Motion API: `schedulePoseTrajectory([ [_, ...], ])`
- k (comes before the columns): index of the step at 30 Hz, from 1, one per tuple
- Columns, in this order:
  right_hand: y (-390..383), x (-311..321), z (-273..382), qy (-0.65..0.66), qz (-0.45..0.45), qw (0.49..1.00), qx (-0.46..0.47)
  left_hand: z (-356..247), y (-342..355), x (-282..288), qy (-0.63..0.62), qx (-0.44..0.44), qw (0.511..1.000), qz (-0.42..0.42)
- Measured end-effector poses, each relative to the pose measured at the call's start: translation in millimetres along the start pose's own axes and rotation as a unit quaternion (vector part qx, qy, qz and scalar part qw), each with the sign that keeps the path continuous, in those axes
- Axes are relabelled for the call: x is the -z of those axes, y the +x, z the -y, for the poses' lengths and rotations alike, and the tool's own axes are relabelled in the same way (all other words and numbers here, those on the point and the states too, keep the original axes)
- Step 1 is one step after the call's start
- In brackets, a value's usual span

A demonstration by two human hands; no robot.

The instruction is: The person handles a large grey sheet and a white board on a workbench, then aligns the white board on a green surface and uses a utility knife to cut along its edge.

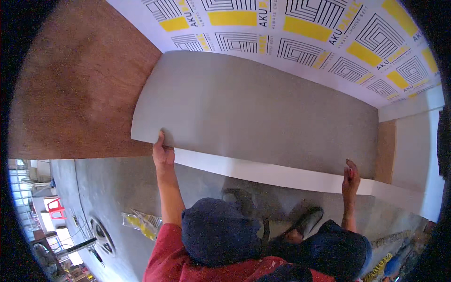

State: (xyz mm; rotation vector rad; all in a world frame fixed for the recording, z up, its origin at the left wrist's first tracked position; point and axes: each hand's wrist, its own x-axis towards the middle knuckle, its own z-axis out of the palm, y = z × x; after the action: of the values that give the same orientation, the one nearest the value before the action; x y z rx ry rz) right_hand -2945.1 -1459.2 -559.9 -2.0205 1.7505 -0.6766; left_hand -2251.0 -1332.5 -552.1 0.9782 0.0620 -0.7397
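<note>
A large grey sheet (253, 113) lies over a long box-like frame with a white front edge (263, 172). My left hand (163, 152) grips the sheet's near left edge, its thumb on top and its fingers mostly out of sight below. My right hand (351, 179) is closed at the white front edge near the right end. A small red thing shows between its fingers, too little of it to name. The sheet's left end overlaps a brown wooden board (84, 84).
A panel in white film with yellow and black patterns (300, 30) borders the far side. A white side panel (416, 150) stands at the right. On the floor lie a yellow plastic packet (142, 224) and a wheel-like ring (101, 235). A red chair (57, 209) and a fan (44, 258) stand left.
</note>
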Motion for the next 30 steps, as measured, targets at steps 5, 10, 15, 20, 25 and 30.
schedulePoseTrajectory([
  [5,36.4,30.5,47.1,0.068,0.069,0.992,0.079,-57.4,-49.0,-51.1,0.062,-0.051,0.996,0.037],
  [10,90.3,120.1,173.5,0.087,0.144,0.951,0.260,-99.9,-128.5,-117.4,0.091,-0.029,0.995,-0.011],
  [15,75.8,229.9,259.3,0.032,0.287,0.934,0.210,-160.5,-234.2,-210.9,0.072,-0.009,0.997,-0.005],
  [20,4.8,307.5,306.0,0.135,0.343,0.929,-0.021,-249.1,-349.5,-272.6,0.078,-0.043,0.996,0.011],
  [25,-18.5,397.1,414.0,0.024,0.367,0.917,0.155,-372.3,-456.5,-352.4,-0.014,-0.040,0.999,-0.005],
  [30,-9.4,415.8,462.4,0.013,0.431,0.873,0.228,-480.2,-567.1,-343.5,-0.023,-0.151,0.987,-0.058],
])
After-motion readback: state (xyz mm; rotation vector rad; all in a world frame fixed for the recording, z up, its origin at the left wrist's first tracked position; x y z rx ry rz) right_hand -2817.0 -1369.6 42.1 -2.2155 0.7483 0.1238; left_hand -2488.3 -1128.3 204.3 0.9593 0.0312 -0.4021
